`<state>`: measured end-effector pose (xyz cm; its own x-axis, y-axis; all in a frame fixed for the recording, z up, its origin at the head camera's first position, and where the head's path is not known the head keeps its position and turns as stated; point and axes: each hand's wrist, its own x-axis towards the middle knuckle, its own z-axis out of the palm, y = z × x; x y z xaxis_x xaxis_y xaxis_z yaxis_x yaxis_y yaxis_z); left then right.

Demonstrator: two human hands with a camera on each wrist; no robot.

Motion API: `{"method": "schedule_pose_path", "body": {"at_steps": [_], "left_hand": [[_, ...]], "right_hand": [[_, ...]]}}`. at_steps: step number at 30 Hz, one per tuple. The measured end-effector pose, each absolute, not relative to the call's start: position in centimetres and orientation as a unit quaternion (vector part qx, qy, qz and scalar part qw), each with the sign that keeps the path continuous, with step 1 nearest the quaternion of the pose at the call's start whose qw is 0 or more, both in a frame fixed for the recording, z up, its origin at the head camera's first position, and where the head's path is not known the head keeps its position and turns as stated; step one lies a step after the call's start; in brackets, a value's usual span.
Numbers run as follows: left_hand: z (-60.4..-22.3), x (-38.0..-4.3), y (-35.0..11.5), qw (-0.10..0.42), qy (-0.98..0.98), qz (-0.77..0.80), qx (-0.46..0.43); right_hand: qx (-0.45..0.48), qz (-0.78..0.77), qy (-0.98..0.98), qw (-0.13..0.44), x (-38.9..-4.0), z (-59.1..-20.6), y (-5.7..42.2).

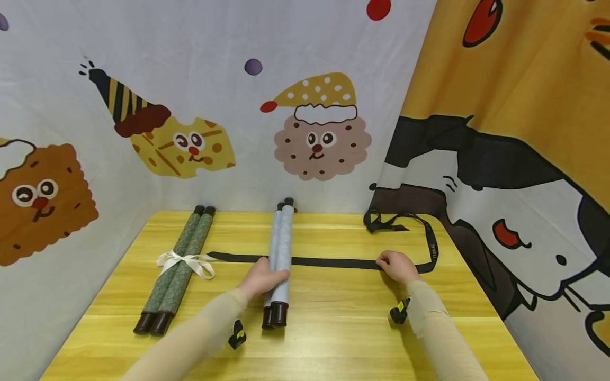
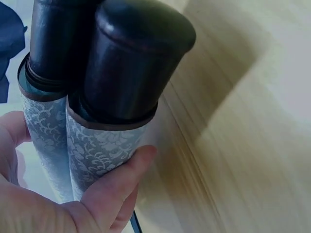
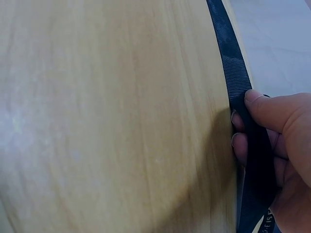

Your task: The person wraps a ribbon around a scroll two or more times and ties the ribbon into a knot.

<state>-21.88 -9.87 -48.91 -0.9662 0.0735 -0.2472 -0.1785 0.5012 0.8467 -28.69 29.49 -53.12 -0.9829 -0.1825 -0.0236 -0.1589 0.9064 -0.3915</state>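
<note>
Two rolled scrolls (image 1: 284,241) covered in pale blue patterned cloth lie side by side, with dark end knobs (image 2: 141,58) showing large in the left wrist view. My left hand (image 1: 259,278) grips both near their front end, thumb on one side and fingers on the other. A black ribbon (image 1: 338,263) runs crosswise beneath these scrolls. To the right of them, my right hand (image 1: 399,266) pinches the ribbon between thumb and fingers, as the right wrist view confirms. Beyond that hand the ribbon loops back to a crumpled end at the far right.
On the left lie two green scrolls (image 1: 190,243), tied together with a white ribbon (image 1: 167,259) in a bow. The ribbon's left end lies close to that bow. All rest on a yellow wooden table (image 1: 343,328), with printed curtains (image 1: 248,106) behind and to the right.
</note>
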Motion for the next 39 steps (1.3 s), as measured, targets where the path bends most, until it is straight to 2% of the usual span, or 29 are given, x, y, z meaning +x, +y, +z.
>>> {"method": "schedule_pose_path", "body": {"at_steps": [11, 21, 26, 32, 39], "left_hand": [[-48.6, -22.4, -7.2, 0.146, 0.875, 0.462, -0.007], [-48.9, -23.3, -4.6, 0.145, 0.939, 0.309, 0.034], [-48.4, -23.4, -4.1, 0.146, 0.944, 0.291, 0.046], [-48.3, -24.4, -6.0, 0.116, 0.958, 0.256, 0.053], [-48.8, -26.3, -11.1, 0.054, 0.973, 0.225, -0.01]], "right_hand": [[-0.08, -0.205, 0.975, 0.033, -28.6, -53.2, 29.4], [-0.085, -0.203, 0.975, 0.022, -28.3, -53.0, 29.5], [-0.086, -0.204, 0.975, 0.025, -28.3, -53.0, 29.4], [-0.081, -0.208, 0.974, 0.027, -28.4, -53.2, 29.3], [-0.081, -0.211, 0.974, 0.025, -28.4, -53.1, 29.4]]}}
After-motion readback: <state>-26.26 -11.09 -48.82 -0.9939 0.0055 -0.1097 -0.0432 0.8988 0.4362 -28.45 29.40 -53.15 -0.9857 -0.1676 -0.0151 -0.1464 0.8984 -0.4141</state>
